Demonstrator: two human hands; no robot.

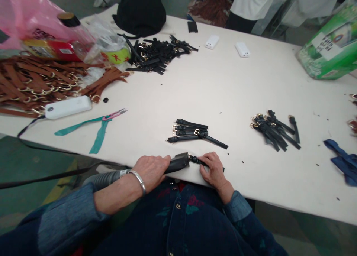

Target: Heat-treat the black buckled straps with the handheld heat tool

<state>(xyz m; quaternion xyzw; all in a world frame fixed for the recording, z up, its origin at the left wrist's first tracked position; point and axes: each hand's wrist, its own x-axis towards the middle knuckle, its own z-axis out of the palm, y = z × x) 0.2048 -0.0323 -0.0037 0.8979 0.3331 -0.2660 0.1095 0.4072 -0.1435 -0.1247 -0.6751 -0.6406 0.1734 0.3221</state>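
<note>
My left hand (152, 169), with a silver bangle at its wrist, is wrapped around a black hand-held tool (180, 163) with a broad, squared end. Beneath that wrist shows a grey ribbed hose (104, 180); whether it joins the tool is hidden. The tool's end meets the buckle of a short black strap (194, 159) at the table's front edge. My right hand (213, 170) pinches this strap and presses it on the table, covering part of it. Just beyond both hands lie several black buckled straps (189, 132) in a small group.
More black straps lie in a pile (275, 129) at right and a heap (156, 53) at the back. Brown straps (36, 81) fill the left. Pink thread snips (111, 115), a white power bank (68, 107), a black cap (141, 12) and a green bag (330, 48) are about.
</note>
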